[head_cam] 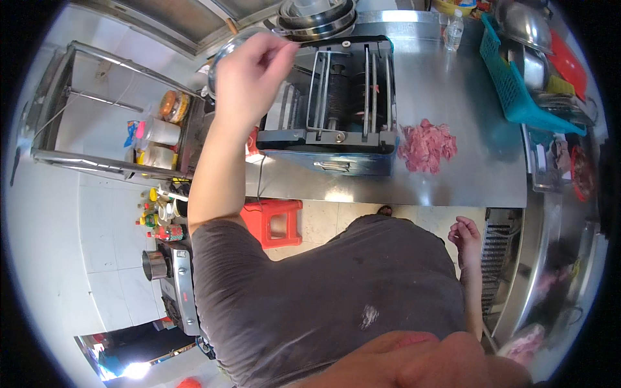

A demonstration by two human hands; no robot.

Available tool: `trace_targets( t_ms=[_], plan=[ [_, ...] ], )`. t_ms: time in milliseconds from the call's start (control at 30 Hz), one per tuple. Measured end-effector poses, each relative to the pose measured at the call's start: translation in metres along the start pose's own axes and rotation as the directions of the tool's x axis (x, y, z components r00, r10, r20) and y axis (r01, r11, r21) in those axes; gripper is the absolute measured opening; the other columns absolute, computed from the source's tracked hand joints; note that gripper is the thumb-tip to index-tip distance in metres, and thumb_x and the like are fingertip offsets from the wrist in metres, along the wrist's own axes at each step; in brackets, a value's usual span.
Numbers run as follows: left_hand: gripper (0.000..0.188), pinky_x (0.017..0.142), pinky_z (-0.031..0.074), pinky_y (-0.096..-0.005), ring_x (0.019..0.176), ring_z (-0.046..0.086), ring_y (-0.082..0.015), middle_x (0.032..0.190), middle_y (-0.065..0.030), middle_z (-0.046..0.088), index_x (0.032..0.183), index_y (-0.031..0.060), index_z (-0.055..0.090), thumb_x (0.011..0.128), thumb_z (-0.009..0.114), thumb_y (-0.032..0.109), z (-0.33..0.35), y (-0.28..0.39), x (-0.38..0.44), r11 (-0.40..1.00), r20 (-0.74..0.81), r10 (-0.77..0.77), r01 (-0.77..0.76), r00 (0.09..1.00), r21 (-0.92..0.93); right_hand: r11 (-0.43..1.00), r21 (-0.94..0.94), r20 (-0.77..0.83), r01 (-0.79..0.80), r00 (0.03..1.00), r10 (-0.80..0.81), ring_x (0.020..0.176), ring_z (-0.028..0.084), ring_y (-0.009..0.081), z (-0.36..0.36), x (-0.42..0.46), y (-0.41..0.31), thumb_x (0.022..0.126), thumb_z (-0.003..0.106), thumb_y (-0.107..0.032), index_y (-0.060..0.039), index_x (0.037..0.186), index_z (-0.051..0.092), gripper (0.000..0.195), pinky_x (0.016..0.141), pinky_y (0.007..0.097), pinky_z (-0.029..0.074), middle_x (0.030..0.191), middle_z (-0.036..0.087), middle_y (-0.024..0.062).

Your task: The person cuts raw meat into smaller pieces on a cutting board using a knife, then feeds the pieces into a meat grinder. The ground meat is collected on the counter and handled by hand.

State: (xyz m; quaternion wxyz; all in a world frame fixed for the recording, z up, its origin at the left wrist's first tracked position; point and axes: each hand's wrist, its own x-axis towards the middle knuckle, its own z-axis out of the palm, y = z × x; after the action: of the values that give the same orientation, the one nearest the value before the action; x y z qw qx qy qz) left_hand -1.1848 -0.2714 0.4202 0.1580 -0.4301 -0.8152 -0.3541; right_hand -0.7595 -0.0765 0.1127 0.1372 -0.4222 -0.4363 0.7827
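Observation:
My left hand (250, 77) is raised over the left end of a meat-cutting machine (335, 162), with its fingers curled and slightly blurred. Whether it grips something is hidden. A clear round rim, perhaps of a lid or bowl (213, 72), shows behind this hand. The machine's top is uncovered, so its ridged roller (337, 97) and metal bars are visible. Small scraps of meat cling inside. Beside the machine, a pile of sliced raw meat (428, 147) lies directly on the stainless steel table (465, 179). My right hand (465, 235) hangs by my side, loosely bent, with nothing visible in it.
At the right stands a teal plastic basket (514, 97) with metal bowls. A clear bottle (454, 31) and stacked pans (315, 22) are at the back. A red plastic stool (276, 223) sits below the table edge. Left are a metal rack (116, 162) and gas stove (182, 286).

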Motion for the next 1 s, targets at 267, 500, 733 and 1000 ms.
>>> trace_targets(
  t_ms=[267, 500, 733, 1000],
  plan=[
    [0.017, 0.052, 0.036, -0.0197, 0.059, 0.045, -0.0053, 0.070, 0.0015, 0.056, 0.081, 0.0037, 0.061, 0.094, 0.060, 0.015, -0.014, -0.156, -0.106, 0.873, -0.481, -0.471, 0.313, 0.739, -0.374, 0.986, -0.145, -0.068, -0.083, 0.995, 0.073, 0.077, 0.059, 0.0128, 0.018, 0.025, 0.001, 0.094, 0.056, -0.018, -0.0061, 0.113, 0.058, 0.023, 0.071, 0.0281, 0.050, 0.088, 0.061, 0.0034],
    [0.026, 0.048, 0.029, -0.0215, 0.056, 0.041, -0.0059, 0.064, 0.0039, 0.045, 0.072, 0.0087, 0.052, 0.096, 0.052, 0.021, 0.021, -0.208, -0.252, 0.695, -0.385, -0.718, 0.578, 0.580, -0.428, 0.855, -0.471, 0.197, 0.217, 0.971, -0.138, 0.081, 0.062, 0.0155, 0.071, 0.123, 0.010, 0.092, 0.058, -0.014, -0.0030, 0.108, 0.064, 0.020, 0.073, 0.0291, 0.050, 0.091, 0.065, 0.0058],
    [0.029, 0.049, 0.037, -0.0238, 0.054, 0.045, -0.0080, 0.063, 0.0008, 0.052, 0.073, 0.0053, 0.054, 0.097, 0.054, 0.021, 0.018, -0.195, -0.355, 0.601, -0.133, -0.797, 0.795, 0.589, -0.078, 0.561, -0.615, 0.466, 0.554, 0.829, -0.308, 0.098, 0.063, 0.0290, 0.131, 0.212, 0.010, 0.085, 0.061, -0.013, -0.0063, 0.110, 0.066, 0.026, 0.085, 0.0375, 0.051, 0.105, 0.066, 0.0108],
    [0.024, 0.054, 0.046, -0.0299, 0.056, 0.056, -0.0119, 0.062, -0.0039, 0.061, 0.078, 0.0027, 0.063, 0.093, 0.059, 0.021, 0.011, -0.174, -0.413, 0.432, -0.036, -0.871, 0.796, 0.491, 0.424, -0.240, -0.484, 0.858, 0.841, 0.403, -0.319, 0.113, 0.053, 0.0260, 0.189, 0.266, 0.022, 0.085, 0.055, -0.024, -0.0163, 0.095, 0.072, 0.021, 0.097, 0.0425, 0.040, 0.106, 0.063, 0.0063]
  ],
)
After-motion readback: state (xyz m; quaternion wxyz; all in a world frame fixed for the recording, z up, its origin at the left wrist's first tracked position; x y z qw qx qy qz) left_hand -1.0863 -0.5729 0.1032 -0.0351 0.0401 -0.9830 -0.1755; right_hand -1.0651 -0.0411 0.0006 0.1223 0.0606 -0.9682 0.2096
